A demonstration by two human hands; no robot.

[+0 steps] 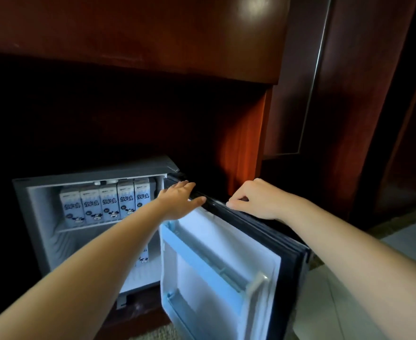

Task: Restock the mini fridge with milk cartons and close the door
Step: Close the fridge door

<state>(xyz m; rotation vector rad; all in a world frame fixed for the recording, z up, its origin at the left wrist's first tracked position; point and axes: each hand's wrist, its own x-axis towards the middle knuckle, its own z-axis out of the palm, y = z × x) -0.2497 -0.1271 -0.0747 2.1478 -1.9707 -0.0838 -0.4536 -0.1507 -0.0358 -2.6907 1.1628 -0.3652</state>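
The mini fridge [20, 192] stands in a dark wooden alcove with its door [226, 261] swung open to the right. Several blue-and-white milk cartons [108, 207] stand in a row on its upper shelf. One more carton [143, 257] shows lower down, mostly hidden behind my left forearm. My left hand [180, 200] lies with straight fingers on the door's top edge near the hinge. My right hand [253, 200] grips the same top edge farther out, fingers curled over it.
Dark red wooden panels [241, 133] wall in the alcove on the right and above. A wooden door or panel with a metal strip [315, 77] stands at the right. Pale floor tiles [349, 312] and carpet lie at the lower right.
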